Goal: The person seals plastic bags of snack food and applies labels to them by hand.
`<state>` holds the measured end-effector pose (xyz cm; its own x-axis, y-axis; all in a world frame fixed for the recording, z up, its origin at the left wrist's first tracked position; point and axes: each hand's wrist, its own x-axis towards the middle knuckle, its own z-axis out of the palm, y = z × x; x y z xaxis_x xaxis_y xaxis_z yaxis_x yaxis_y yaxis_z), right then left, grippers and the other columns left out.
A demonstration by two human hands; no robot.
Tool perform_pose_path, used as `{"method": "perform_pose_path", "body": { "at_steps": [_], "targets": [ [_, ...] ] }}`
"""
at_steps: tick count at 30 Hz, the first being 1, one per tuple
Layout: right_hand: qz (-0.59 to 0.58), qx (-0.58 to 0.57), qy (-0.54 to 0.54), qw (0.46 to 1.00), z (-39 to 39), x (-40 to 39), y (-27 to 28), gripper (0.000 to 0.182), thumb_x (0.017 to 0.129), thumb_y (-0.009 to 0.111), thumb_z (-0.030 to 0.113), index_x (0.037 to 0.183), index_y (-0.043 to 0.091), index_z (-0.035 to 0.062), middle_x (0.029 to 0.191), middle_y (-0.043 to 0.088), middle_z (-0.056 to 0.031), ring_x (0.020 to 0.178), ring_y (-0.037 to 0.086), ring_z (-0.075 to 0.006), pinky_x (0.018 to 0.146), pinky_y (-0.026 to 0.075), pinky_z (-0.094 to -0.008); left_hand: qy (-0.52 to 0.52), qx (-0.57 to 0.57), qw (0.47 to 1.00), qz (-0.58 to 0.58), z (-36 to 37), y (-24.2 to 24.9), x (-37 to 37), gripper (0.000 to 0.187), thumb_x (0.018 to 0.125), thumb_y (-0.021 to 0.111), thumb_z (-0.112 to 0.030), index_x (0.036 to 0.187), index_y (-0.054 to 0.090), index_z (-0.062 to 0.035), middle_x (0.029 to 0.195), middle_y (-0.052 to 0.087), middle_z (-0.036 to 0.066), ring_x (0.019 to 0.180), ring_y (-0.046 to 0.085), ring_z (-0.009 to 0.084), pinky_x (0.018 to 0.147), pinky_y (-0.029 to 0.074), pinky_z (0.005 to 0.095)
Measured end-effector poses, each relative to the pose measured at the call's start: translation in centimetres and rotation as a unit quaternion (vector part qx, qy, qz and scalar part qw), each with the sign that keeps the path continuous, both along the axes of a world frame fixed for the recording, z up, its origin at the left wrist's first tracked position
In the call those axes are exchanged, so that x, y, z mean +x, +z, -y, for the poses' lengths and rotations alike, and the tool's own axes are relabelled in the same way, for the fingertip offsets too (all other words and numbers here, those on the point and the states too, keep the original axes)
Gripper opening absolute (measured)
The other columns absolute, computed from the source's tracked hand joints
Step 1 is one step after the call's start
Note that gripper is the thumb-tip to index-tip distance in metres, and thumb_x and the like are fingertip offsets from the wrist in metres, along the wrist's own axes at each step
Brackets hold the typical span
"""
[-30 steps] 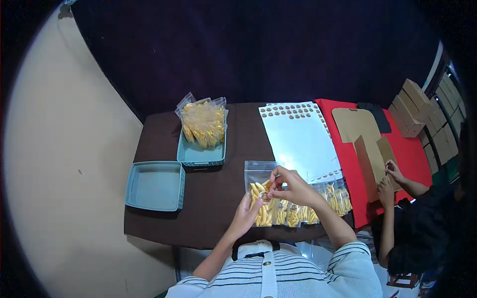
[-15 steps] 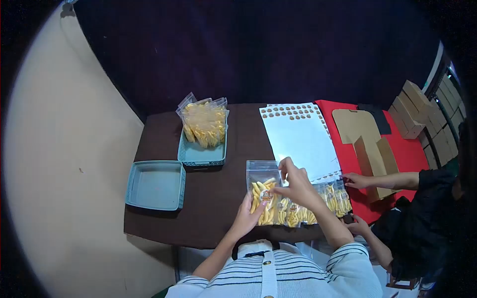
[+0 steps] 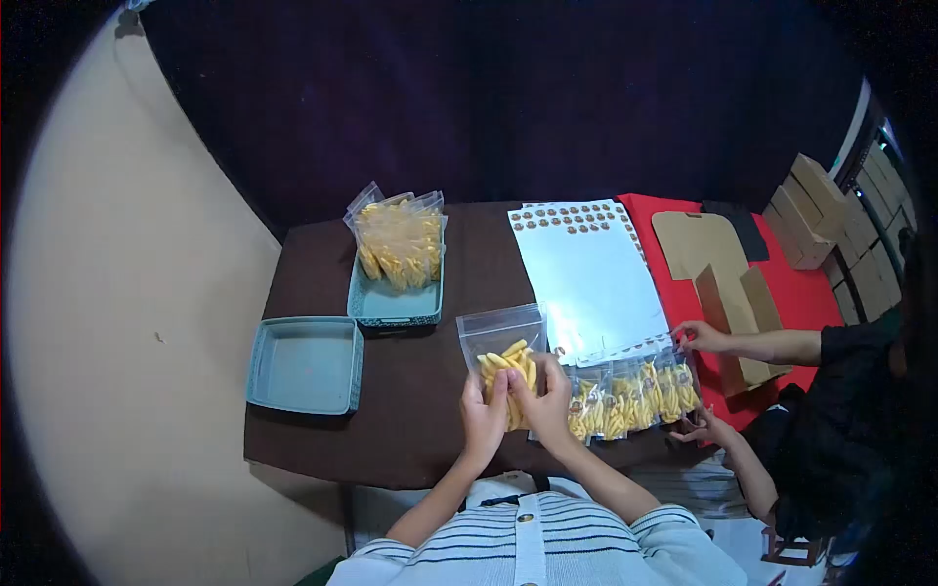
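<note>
Both my hands grip a clear zip bag of yellow stick snacks (image 3: pixel 506 359) above the front of the table. My left hand (image 3: pixel 483 415) has its left side, and my right hand (image 3: pixel 547 402) its right side. My thumbs lie across the front of the bag, covering where its round label was. Just right of my right hand, several filled zip bags (image 3: pixel 630 400) lie overlapping in a row. Behind them is a white sticker sheet (image 3: pixel 591 283) with rows of small round brown labels along its edges.
At the back left, a teal basket (image 3: pixel 396 318) holds a pile of filled bags (image 3: pixel 401 239); another teal basket (image 3: pixel 305 366) stands before it. On the right, an opened cardboard box (image 3: pixel 743 313) rests on red cloth (image 3: pixel 806 293). A co-worker's hands (image 3: pixel 705 337) touch the row's right end.
My right hand has come down from the bag's upper right onto its front, and both thumbs now press there. The bag has tilted. The co-worker's lower hand has shifted slightly.
</note>
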<state>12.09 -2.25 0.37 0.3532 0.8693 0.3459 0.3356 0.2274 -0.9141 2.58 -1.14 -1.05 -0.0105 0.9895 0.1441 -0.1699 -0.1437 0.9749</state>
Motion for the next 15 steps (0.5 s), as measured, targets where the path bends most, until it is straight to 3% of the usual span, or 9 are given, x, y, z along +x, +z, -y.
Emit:
{"method": "perform_pose_path", "body": {
  "at_steps": [2,7,9,11,13,14,15],
  "targets": [
    [-0.008,0.031,-0.009,0.999,-0.1,-0.2,-0.2,0.023,0.078,0.063,0.017,0.087,0.055,-0.0028,0.076,0.054,-0.0126,0.065,0.052,-0.0216,0.057,0.04,-0.0301,0.003,-0.009,1.0,-0.011,0.0,0.2,0.0,0.023,0.089,0.052,-0.018,0.1,0.053,0.0022,0.092,0.06,0.008,0.084,0.056,0.0116,0.073,0.045,0.0257],
    [0.008,0.013,-0.009,1.0,0.2,-0.1,0.9,0.022,0.081,0.06,0.016,0.089,0.055,-0.0034,0.074,0.053,-0.0125,0.064,0.051,-0.0206,0.056,0.039,-0.031,0.01,-0.015,0.998,-0.063,-0.2,-0.2,0.0,0.025,0.091,0.05,-0.021,0.097,0.055,0.0028,0.088,0.062,0.008,0.08,0.057,0.0106,0.069,0.045,0.0258],
    [0.007,0.026,-0.024,0.999,0.1,-0.1,0.4,0.021,0.082,0.059,0.017,0.089,0.057,-0.0024,0.069,0.051,-0.0055,0.058,0.041,-0.01,0.051,0.034,-0.0258,-0.004,-0.038,0.998,-0.048,-0.1,-0.3,0.0,0.026,0.091,0.05,-0.022,0.096,0.055,0.0028,0.087,0.062,0.008,0.08,0.056,0.0099,0.068,0.046,0.0255],
    [-0.009,0.029,-0.021,0.999,0.1,-0.1,-0.2,0.021,0.084,0.057,0.018,0.09,0.057,-0.0023,0.067,0.047,-0.0036,0.057,0.037,-0.0086,0.05,0.032,-0.0256,-0.001,-0.028,0.999,-0.038,-0.1,-0.1,0.2,0.028,0.091,0.048,-0.024,0.095,0.055,0.0024,0.085,0.061,0.007,0.078,0.055,0.009,0.067,0.046,0.0254],
    [-0.059,-0.007,0.002,0.998,0.2,0.2,-0.2,0.02,0.087,0.051,0.015,0.086,0.055,-0.0044,0.068,0.05,-0.0089,0.06,0.049,-0.0152,0.056,0.039,-0.0295,0.0,-0.046,0.997,-0.061,0.0,0.2,0.2,0.029,0.093,0.045,-0.025,0.094,0.055,0.0016,0.082,0.06,0.005,0.075,0.054,0.008,0.067,0.045,0.0247],
    [-0.164,-0.032,-0.014,0.986,-0.3,0.5,-1.2,0.027,0.091,0.045,0.017,0.081,0.056,-0.0046,0.066,0.051,-0.0062,0.06,0.047,-0.0102,0.056,0.038,-0.0265,-0.019,-0.07,0.997,0.026,-0.4,-1.1,0.2,0.032,0.094,0.041,-0.028,0.094,0.055,0.0007,0.083,0.059,0.004,0.076,0.052,0.0069,0.068,0.044,0.0232],
    [-0.177,-0.086,0.012,0.98,-0.3,1.5,-1.3,0.033,0.093,0.041,0.02,0.078,0.058,-0.0043,0.066,0.053,-0.0043,0.063,0.046,-0.0063,0.056,0.038,-0.0228,-0.018,-0.069,0.997,0.027,-0.6,-1.4,0.1,0.032,0.094,0.041,-0.028,0.094,0.055,0.0007,0.083,0.059,0.004,0.076,0.052,0.0069,0.068,0.044,0.0232]
  ]
}}
